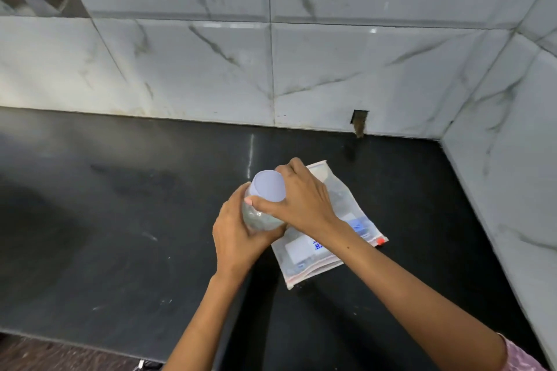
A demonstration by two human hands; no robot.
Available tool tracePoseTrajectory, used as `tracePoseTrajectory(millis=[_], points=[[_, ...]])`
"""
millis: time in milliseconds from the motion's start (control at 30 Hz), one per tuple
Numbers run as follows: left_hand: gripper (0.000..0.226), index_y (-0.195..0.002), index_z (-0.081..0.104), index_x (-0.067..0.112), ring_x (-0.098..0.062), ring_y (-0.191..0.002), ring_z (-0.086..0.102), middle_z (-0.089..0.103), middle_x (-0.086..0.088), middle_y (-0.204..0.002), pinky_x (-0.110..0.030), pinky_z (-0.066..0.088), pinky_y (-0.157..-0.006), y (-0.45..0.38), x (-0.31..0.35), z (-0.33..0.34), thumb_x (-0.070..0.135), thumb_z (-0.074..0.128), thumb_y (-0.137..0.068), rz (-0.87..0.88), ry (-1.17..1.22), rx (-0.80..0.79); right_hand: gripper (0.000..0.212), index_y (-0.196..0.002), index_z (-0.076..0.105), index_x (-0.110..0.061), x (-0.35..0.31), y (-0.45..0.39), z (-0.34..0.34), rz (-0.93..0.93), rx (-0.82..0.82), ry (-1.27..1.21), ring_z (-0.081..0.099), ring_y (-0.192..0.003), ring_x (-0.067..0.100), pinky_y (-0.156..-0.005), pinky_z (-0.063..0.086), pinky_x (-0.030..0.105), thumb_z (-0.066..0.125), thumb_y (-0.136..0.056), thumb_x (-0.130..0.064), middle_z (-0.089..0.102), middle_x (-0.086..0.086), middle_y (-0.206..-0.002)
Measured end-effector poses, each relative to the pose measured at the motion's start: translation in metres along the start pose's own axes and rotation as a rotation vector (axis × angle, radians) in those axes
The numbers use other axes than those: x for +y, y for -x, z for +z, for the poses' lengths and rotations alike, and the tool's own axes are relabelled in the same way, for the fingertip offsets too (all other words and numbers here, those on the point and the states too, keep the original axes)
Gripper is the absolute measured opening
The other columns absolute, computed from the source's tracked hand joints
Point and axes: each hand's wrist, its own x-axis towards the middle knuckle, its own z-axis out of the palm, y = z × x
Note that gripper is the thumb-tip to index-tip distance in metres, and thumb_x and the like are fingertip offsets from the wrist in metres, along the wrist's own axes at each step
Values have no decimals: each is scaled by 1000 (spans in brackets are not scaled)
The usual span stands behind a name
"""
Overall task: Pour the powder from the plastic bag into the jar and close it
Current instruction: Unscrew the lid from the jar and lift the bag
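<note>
A clear plastic jar (258, 218) stands on the black countertop (120, 220) in the middle of the head view. My left hand (238, 238) wraps around its body from the left. A pale lilac lid (268, 187) sits on top of the jar, and my right hand (301, 199) grips the lid's rim from the right with thumb and fingers. A flat zip-lock plastic bag (328, 250) with a white label, blue print and a red slider lies on the counter just right of the jar, partly under my right wrist. Whatever is inside the jar is too blurred to make out.
White marble-pattern tiled walls (271, 69) rise behind the counter and along the right side, meeting in a corner at the right. A small dark notch (359, 122) sits at the base of the back wall. The counter's front edge runs along the lower left.
</note>
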Motion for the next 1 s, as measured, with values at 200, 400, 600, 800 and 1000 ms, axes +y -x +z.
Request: tracePoseTrajectory(millis=[200,400,600,800,1000], points=[[87,-121,52,35,1,-96,61,65,19,-107,-26,52,-80,-1,-10,-15,39,90,-43,-46,-29,-99,71,-134,43,-34,15,-16,-14,-298,-415,-187,48,-115,10,-95,43,30,69,-68,-37,46,-9,-127],[90,-128,47,31,-8,-109,56,58,16,-122,-20,38,-82,-2,-11,-15,46,84,-47,-4,-180,-108,76,-145,21,-31,5,-6,2,-161,-348,257,42,-118,28,-93,41,42,44,-82,-69,38,10,-127],[89,-127,46,25,-10,-105,59,58,13,-121,-18,39,-79,5,-18,-17,39,87,-49,-31,-172,-109,77,-142,20,-46,3,-9,-5,-266,-462,102,35,-127,22,-98,41,40,62,-78,-56,33,3,-139],[83,-119,42,25,-7,-90,55,50,15,-115,-17,40,-69,5,-14,-19,55,71,-47,-33,-162,-136,75,-140,21,-47,2,-8,-4,-343,-479,218,47,-121,24,-92,40,36,65,-78,-41,37,0,-141],[82,-120,43,23,-6,-85,52,45,13,-117,-8,35,-62,7,-19,-20,45,74,-48,-13,-160,-159,78,-143,13,-49,0,-1,2,-286,-448,251,50,-117,29,-93,41,39,52,-78,-69,39,6,-139]])
